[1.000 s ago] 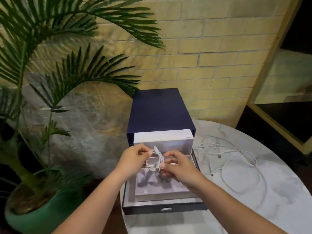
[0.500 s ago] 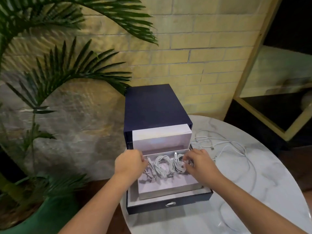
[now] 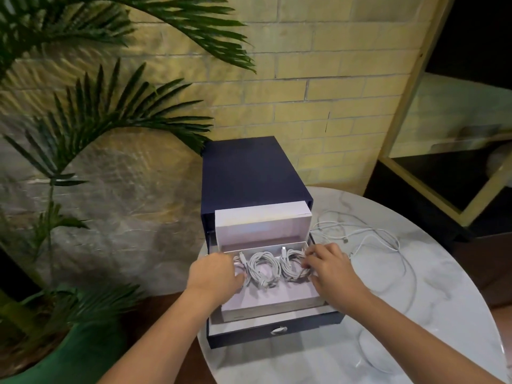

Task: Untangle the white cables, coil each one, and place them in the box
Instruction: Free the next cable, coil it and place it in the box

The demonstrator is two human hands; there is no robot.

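Observation:
A dark blue box (image 3: 255,173) stands on the table with its bottom drawer (image 3: 302,327) pulled out. In the drawer lies a white tray (image 3: 271,307) holding three coiled white cables side by side. My left hand (image 3: 213,275) curls over the left coil (image 3: 240,268), mostly hiding it. The fingertips of my right hand (image 3: 329,267) rest on the right coil (image 3: 291,266). Between my hands the middle coil (image 3: 263,268) lies untouched. Loose tangled white cables (image 3: 360,234) sprawl on the table to the right of the box.
The round marble table (image 3: 429,314) ends close behind the drawer's left side. A palm plant (image 3: 97,120) in a green pot (image 3: 77,356) stands at the left. A brick wall rises behind, with a wooden-framed shelf (image 3: 443,195) at the right.
One second ago both hands held a single coil above the tray. That coil now lies in the tray with two others, and my hands have lowered and spread to the outer coils.

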